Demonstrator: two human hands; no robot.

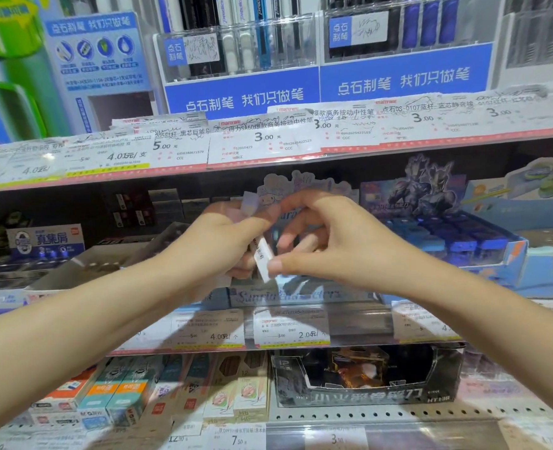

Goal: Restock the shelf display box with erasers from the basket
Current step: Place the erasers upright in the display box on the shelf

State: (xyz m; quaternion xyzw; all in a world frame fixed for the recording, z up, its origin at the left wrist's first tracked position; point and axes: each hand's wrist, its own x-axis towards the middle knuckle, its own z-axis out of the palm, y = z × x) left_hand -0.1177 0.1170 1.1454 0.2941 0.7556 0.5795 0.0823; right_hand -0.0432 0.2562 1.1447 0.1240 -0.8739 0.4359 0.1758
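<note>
Right hand (330, 241): thumb and curled fingers pinch a white eraser (264, 258), barcode showing.
Left hand (216, 245): curled round more erasers, blurred; count unclear.
Eraser: held between both hands, above the display box (288, 295).
Display box: mostly hidden behind the hands; interior not visible.

White barcoded eraser (264, 258) tilted, pinched above the display box (288, 295).
</note>
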